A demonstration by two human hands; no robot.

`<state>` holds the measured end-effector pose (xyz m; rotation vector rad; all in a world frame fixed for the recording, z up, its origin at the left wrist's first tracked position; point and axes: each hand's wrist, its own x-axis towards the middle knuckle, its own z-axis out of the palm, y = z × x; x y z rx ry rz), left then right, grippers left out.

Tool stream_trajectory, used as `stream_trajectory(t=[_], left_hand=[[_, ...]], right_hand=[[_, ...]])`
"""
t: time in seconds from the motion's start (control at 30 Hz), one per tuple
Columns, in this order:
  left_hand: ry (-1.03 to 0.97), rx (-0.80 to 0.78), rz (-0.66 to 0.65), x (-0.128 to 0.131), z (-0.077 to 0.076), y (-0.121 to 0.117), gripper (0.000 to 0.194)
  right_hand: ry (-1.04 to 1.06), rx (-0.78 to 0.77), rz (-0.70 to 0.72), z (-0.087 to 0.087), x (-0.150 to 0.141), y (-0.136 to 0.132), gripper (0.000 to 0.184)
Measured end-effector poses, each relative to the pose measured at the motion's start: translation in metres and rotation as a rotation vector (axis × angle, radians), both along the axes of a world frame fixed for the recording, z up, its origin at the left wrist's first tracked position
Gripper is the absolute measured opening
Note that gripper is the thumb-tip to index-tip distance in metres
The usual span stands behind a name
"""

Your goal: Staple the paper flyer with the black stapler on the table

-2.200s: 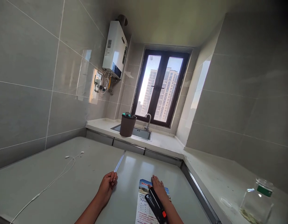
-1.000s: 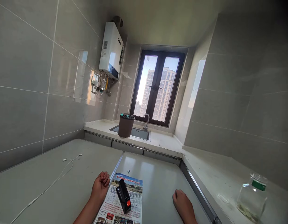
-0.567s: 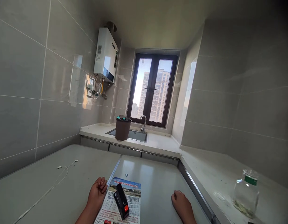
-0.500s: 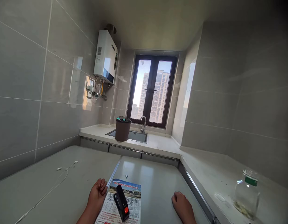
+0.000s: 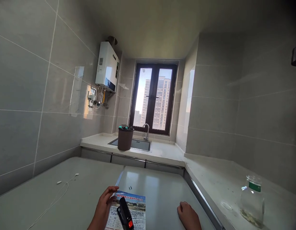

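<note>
A black stapler (image 5: 125, 213) with a red button lies on a printed flyer (image 5: 139, 210) on the table. My left hand (image 5: 105, 203) is at the flyer's upper left edge, fingers stretched towards its corner and nothing seen in them. On the bare table right of the flyer rests my right hand (image 5: 189, 215), its fingers curled in and holding nothing that I can see. Just beyond the flyer's top edge lie a few small staple strips (image 5: 130, 187). The flyer's lower part runs out of view.
A white cable (image 5: 52, 201) lies on the table's left side. On the right counter stand a glass jar (image 5: 252, 201) and a clear lid (image 5: 226, 205). At the back, a brown bin (image 5: 125, 139) stands by the sink (image 5: 141, 145) and faucet (image 5: 147, 131).
My left hand has moved up and right onto the flyer's edge, and its curled fingers have stretched out. My right hand stays in place. The view has tilted up slightly.
</note>
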<state>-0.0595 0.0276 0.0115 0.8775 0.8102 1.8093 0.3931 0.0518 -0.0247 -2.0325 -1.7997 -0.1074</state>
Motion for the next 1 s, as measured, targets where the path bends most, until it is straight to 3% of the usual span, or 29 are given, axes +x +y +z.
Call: stream_trajectory(t=[0.17, 0.5, 0.67, 1.0], left_hand=[[0.198, -0.051, -0.099, 0.009, -0.006, 0.008, 0.04], [0.212, -0.028, -0.272, 0.007, -0.012, 0.014, 0.039], [0.279, 0.012, -0.269, 0.009, -0.019, 0.019, 0.05], [0.279, 0.003, -0.299, 0.017, -0.019, 0.009, 0.044]], right_hand=[[0.025, 0.011, 0.001, -0.003, 0.001, 0.003, 0.026], [0.032, -0.007, 0.005, 0.0, 0.001, 0.001, 0.03], [0.026, 0.001, 0.005, -0.006, 0.004, 0.008, 0.029], [0.025, -0.014, 0.026, -0.008, 0.007, 0.011, 0.028]])
